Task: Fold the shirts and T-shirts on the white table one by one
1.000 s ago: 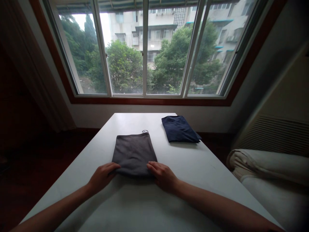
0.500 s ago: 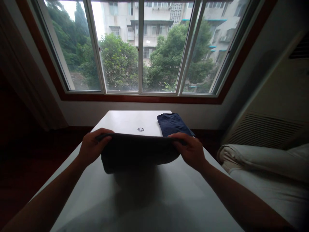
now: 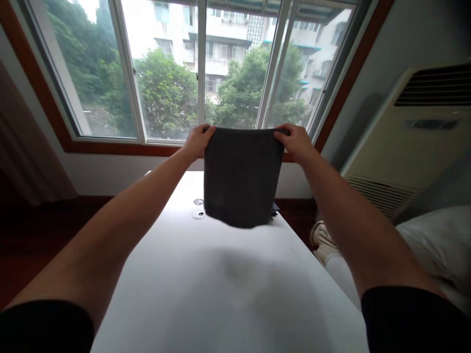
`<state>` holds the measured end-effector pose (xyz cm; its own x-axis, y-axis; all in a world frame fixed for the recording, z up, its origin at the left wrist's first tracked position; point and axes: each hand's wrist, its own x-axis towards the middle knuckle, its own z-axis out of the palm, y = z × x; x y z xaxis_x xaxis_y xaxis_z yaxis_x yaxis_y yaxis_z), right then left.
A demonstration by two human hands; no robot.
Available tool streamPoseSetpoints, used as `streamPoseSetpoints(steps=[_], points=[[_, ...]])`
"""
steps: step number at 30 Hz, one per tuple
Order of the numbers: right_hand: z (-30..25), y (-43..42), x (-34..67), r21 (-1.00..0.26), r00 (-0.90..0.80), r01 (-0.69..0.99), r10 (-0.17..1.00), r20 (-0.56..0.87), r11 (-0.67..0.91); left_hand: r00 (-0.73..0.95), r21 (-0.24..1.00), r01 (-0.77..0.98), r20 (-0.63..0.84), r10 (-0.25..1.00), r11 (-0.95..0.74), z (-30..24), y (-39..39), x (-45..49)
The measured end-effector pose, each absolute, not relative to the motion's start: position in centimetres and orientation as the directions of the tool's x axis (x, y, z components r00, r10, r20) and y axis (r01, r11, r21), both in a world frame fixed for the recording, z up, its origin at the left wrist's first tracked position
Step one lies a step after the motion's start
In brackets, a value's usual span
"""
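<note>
A folded dark grey cloth [image 3: 241, 176] hangs in the air above the far half of the white table [image 3: 206, 284]. My left hand [image 3: 197, 141] pinches its upper left corner, fingers closed. My right hand [image 3: 296, 142] grips the upper right corner the same way. Both arms are stretched out forward. The cloth's lower edge hangs just above the tabletop. Behind it only a small corner of the folded navy cloth [image 3: 274, 210] shows.
Two small round marks [image 3: 197, 208] lie on the table near the far end. A large window [image 3: 165, 73] fills the wall ahead. A beige air conditioner unit [image 3: 405, 137] stands at the right, with a white cushioned seat [image 3: 434, 240] below it.
Both hands took the grey cloth by its near edge, lifted it off the table and carried it up and forward. It now hangs vertically and hides most of the navy cloth.
</note>
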<state>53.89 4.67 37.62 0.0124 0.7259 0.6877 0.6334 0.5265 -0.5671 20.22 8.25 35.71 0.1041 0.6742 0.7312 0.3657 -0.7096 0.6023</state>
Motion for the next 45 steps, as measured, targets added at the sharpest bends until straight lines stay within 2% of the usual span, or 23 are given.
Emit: streamPoseSetpoints(steps=[3,5,7,9,10,11,12,14,15,17,18,22,25,29,32,34,37,40,45], points=[[39.1,5.7,57.3,-0.471,0.056,0.708,0.623,0.781,0.526,0.05,0.54,0.457,0.777,0.627,-0.706,36.2,10.7,24.2],[37.3,6.1,59.4,-0.455,0.063,0.76,0.645,0.762,0.464,0.067,0.511,0.51,0.778,0.624,-0.692,33.6,11.4,26.5],[33.6,6.2,61.2,-0.426,0.037,0.832,0.731,0.681,0.355,0.116,0.5,0.564,0.74,0.662,-0.657,28.9,11.4,28.6],[28.7,5.8,62.3,-0.301,-0.031,0.929,0.854,0.519,0.217,0.227,0.49,0.636,0.619,0.752,-0.596,23.1,10.5,30.2],[26.2,5.5,62.6,-0.202,-0.072,0.966,0.922,0.381,0.159,0.317,0.465,0.689,0.495,0.809,-0.556,20.0,9.7,30.8],[23.7,5.0,62.8,-0.172,-0.094,0.974,0.95,0.297,0.15,0.404,0.425,0.737,0.347,0.846,-0.526,17.1,8.9,31.3],[21.3,4.6,62.9,-0.159,-0.121,0.974,0.967,0.225,0.16,0.443,0.412,0.75,0.266,0.856,-0.517,14.4,8.0,31.6],[17.3,3.9,63.0,-0.14,-0.164,0.975,0.985,0.053,0.17,0.493,0.391,0.761,0.171,0.853,-0.518,9.6,6.2,31.6],[15.8,3.7,62.9,-0.109,-0.199,0.976,0.974,-0.112,0.187,0.511,0.381,0.762,0.142,0.848,-0.523,7.7,5.5,31.4],[13.5,3.6,62.5,-0.122,-0.246,0.967,0.948,-0.202,0.225,0.536,0.356,0.758,0.137,0.833,-0.546,4.7,4.6,30.6],[12.8,3.7,62.2,-0.124,-0.251,0.965,0.951,-0.183,0.231,0.559,0.339,0.746,0.149,0.816,-0.573,3.7,4.4,30.0],[11.8,4.1,58.9,-0.122,-0.154,0.978,0.981,0.117,0.168,0.622,0.285,0.71,0.174,0.764,-0.644,1.8,4.6,26.3],[11.2,3.5,54.1,-0.167,-0.231,0.949,0.949,0.216,0.269,0.59,0.255,0.745,0.18,0.787,-0.617,1.2,4.5,22.5],[8.8,1.8,45.9,-0.24,-0.542,0.768,0.802,0.253,0.594,0.53,0.207,0.798,0.203,0.823,-0.565,0.7,3.4,16.3],[6.3,1.0,40.3,-0.251,-0.714,0.604,0.654,0.252,0.756,0.52,0.182,0.826,0.118,0.846,-0.533,0.8,2.5,11.7],[4.7,1.0,37.7,-0.239,-0.712,0.625,0.668,0.215,0.743,0.511,0.173,0.844,0.03,0.859,-0.508,1.0,2.0,9.3],[3.0,1.4,35.5,-0.225,-0.617,0.741,0.774,0.143,0.632,0.45,0.151,0.885,-0.031,0.892,-0.441,1.4,1.4,7.1],[2.0,1.6,34.9,-0.219,-0.572,0.786,0.814,0.098,0.578,0.384,0.136,0.914,0.014,0.923,-0.382,1.4,0.7,6.5],[1.9,0.7,34.8,-0.21,-0.582,0.784,0.809,0.084,0.585,0.361,0.149,0.919,0.054,0.931,-0.365,1.3,-0.5,6.3]])
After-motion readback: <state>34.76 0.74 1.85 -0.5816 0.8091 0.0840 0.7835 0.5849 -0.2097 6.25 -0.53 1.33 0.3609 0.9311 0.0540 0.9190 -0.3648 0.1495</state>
